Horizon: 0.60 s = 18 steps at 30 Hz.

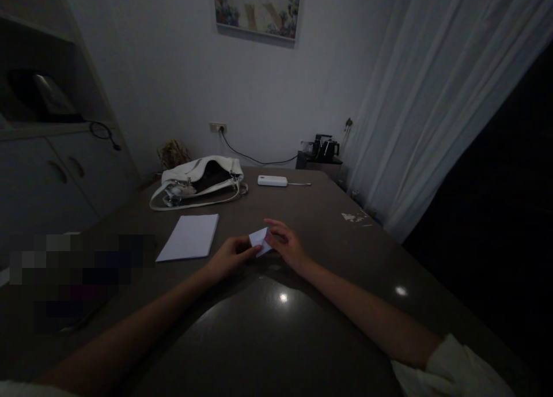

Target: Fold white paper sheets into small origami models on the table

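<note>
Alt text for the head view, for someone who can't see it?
The left hand and right hand hold a small folded paper above a dark table. Left of it lies a paper stack; farther back are an open white bag and a white device.

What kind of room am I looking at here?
Probably a dining or living room in a home: there's a framed picture on the wall, a kettle above cupboards, and a long curtain.
</note>
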Each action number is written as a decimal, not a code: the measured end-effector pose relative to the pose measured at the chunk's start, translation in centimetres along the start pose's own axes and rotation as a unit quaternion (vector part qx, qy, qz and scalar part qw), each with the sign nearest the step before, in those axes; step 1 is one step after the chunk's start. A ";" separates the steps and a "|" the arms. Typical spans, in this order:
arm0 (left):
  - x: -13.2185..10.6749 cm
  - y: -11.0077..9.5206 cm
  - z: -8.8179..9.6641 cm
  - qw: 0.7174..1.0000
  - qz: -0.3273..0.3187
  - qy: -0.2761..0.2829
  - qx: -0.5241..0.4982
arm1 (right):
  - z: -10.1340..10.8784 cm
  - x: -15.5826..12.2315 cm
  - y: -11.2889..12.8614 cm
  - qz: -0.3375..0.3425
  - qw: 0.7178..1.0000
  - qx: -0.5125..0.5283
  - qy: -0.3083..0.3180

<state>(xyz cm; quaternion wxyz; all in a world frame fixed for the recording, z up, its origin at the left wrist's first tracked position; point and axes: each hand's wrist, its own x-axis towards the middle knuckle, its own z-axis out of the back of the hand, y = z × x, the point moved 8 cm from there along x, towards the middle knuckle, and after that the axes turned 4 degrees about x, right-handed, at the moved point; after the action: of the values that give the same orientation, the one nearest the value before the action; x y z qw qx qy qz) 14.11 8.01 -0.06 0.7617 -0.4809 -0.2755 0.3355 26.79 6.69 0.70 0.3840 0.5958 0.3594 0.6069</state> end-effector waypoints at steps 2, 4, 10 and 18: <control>0.1 0.1 -0.2 1.000 -0.004 0.010 0.025 | 0.0 0.0 0.1 0.004 1.000 -0.001 0.005; 0.1 0.1 0.0 0.998 -0.021 -0.003 0.060 | 0.0 0.0 0.1 0.005 1.000 -0.002 0.007; -0.9 -1.8 1.7 0.962 -0.120 -0.165 0.182 | -0.1 0.0 0.0 -0.005 1.000 -0.005 0.006; -2.3 -4.4 0.7 0.906 -0.252 -0.180 0.289 | -0.6 -0.3 0.6 0.001 0.999 -0.011 0.030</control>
<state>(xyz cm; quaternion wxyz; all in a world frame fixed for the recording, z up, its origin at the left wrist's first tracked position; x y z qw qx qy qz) 13.25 5.26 4.03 0.8643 -0.0855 -0.4105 0.2778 26.13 6.14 1.03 0.3787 0.5734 0.3635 0.6290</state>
